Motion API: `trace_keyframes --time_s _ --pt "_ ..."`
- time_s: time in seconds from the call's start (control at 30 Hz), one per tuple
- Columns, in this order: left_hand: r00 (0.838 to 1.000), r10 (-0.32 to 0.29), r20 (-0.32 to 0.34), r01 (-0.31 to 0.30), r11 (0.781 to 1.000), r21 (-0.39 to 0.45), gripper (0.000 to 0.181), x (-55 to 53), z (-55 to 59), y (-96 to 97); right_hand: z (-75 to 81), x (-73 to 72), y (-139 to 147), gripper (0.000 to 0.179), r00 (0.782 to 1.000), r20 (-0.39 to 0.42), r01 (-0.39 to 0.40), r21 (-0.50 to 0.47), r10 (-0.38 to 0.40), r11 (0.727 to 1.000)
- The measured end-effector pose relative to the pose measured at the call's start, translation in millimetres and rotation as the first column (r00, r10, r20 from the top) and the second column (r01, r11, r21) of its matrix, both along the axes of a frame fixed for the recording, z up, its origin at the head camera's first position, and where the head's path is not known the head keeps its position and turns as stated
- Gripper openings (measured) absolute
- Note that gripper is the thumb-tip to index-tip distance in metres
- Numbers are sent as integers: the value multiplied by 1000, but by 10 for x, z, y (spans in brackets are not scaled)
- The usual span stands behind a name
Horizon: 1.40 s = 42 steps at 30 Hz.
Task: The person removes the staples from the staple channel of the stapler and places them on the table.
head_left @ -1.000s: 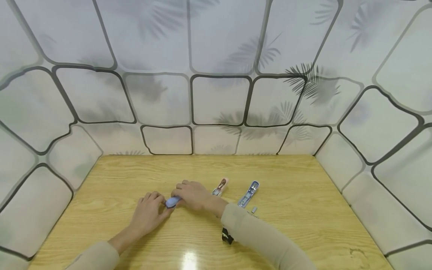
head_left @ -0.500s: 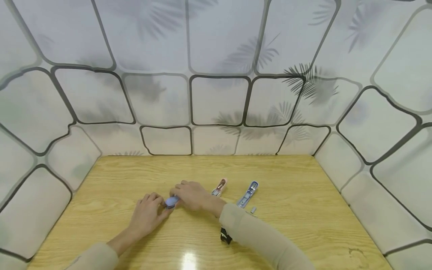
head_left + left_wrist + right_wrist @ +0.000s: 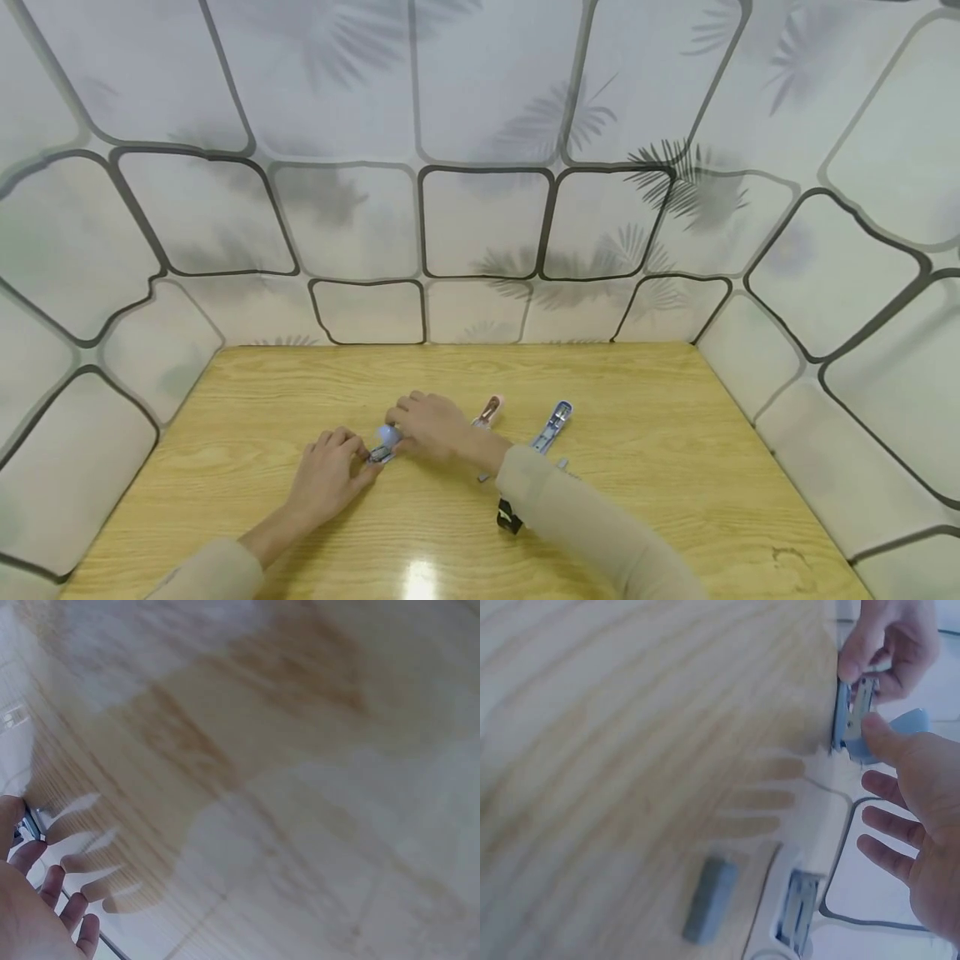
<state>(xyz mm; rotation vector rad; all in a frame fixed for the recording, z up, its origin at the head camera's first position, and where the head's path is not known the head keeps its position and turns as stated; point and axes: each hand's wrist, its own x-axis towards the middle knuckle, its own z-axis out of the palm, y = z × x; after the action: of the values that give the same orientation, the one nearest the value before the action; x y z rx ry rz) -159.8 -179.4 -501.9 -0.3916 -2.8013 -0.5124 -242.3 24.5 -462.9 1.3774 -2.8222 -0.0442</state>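
Note:
Both hands are on a small blue stapler at the left-middle of the table. Its rounded blue cover is tilted up from the base, baring the metal staple channel. My left hand pinches the front end between thumb and index finger. At the rear, my right hand grips the stapler, its thumb against the side by the raised cover in the right wrist view. The other right fingers extend past it. Only the stapler's tip shows beside the left fingers in the left wrist view.
Right of the hands lie a pink stapler and another blue stapler, both with metal insides exposed. A grey staple strip lies near the pink one. A black object sits partly under the right sleeve. Patterned panels border the table.
The blue stapler's cover has swung up and back towards the right hand, exposing the channel. The right hand has shifted slightly up and right; the left hand keeps its place.

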Motion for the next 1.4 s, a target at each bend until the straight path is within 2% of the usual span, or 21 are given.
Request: trace_keyframes --time_s 0.3,0.47,0.77,1.03,1.4 --pt "999 -3 -35 3 1000 -12 22 -1 -31 -9 56 -64 85 46 999 -34 13 51 -11 999" --pt "999 -10 -44 10 1000 -16 23 -1 -11 1 59 -102 113 46 998 -59 27 66 -23 997" --pt "999 11 -35 -12 1000 -23 24 -2 -10 20 33 -178 177 55 995 -86 69 107 -60 992" --pt "999 15 -29 -16 999 -28 24 -11 5 38 -3 -235 241 56 993 -85 87 111 -77 990" --pt "1000 18 -18 -18 1000 -5 25 -16 -29 44 -63 -228 294 63 989 -107 120 128 -107 985"
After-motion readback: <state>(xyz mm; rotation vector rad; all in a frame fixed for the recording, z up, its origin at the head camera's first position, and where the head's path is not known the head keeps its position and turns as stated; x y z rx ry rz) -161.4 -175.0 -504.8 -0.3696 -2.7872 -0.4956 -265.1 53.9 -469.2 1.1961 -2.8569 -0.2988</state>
